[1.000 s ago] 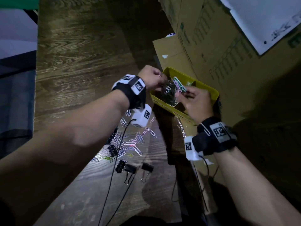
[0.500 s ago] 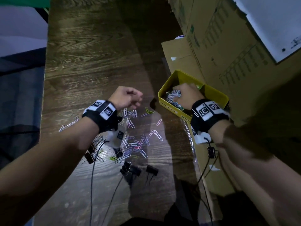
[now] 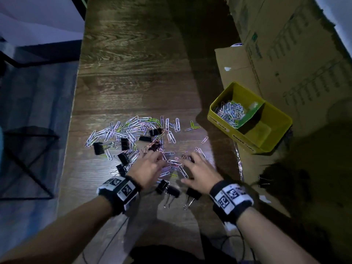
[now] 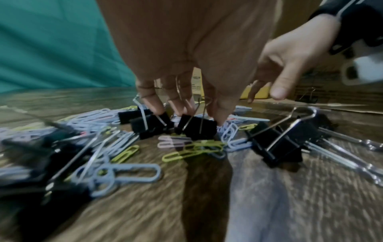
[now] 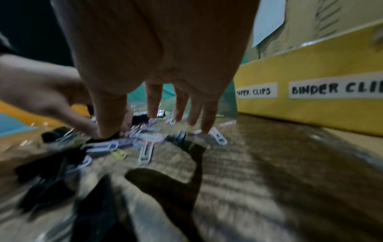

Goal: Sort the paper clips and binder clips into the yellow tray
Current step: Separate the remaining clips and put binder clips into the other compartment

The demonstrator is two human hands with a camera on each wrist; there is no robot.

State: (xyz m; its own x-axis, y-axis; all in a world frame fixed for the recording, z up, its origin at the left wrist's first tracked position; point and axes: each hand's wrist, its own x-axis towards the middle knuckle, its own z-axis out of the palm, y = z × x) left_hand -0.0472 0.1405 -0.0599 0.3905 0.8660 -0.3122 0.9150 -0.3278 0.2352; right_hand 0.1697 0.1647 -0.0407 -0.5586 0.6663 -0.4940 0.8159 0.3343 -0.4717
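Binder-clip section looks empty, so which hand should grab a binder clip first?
Probably left: the left hand's fingertips already touch black binder clips; the right hand hovers over paper clips.

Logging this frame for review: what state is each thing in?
yellow tray: two compartments; paper clips in the far one, near one looks empty.
paper clips: most scattered on the table.
binder clips: on the table, none in the tray.
left hand: fingertips down on the pile.
right hand: spread over clips, gripping nothing.

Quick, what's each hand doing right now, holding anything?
Left hand: open, fingertips down on the clips, nothing visibly gripped.
Right hand: open, fingers spread over the paper clips, holding nothing.
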